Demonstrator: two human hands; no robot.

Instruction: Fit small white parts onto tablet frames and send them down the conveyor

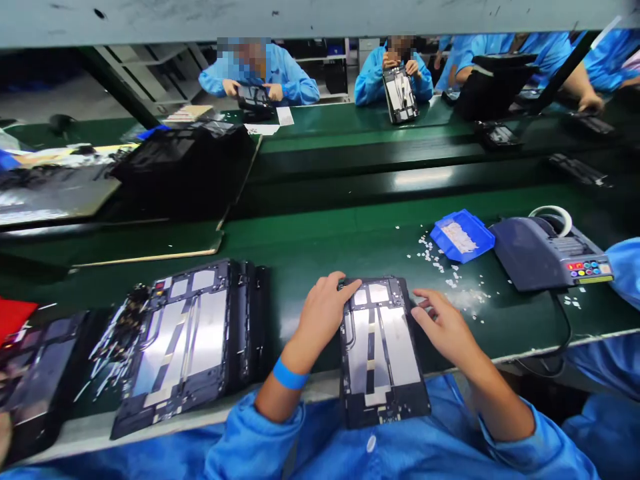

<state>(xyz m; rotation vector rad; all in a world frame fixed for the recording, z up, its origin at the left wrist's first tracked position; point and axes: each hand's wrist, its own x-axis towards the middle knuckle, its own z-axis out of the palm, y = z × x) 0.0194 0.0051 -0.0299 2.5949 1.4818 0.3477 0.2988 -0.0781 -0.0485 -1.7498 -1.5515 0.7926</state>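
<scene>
An opened tablet lies in front of me with its inner side up, showing silver plates and dark ribbon cables. Its lower end reaches over the table's front edge against my blue smock. My left hand holds it at the upper left edge, the thumb over the top corner. The wrist wears a blue band. Beside the tablet's upper right edge is my right hand, fingers apart and slightly bent, with nothing visible in it. Whether its thumb touches the edge I cannot tell.
Stacked opened tablets stand to the left, near a heap of thin strips. A blue tray of white bits, scattered bits and a tape dispenser are right. Co-workers sit across a conveyor belt. A beam crosses overhead.
</scene>
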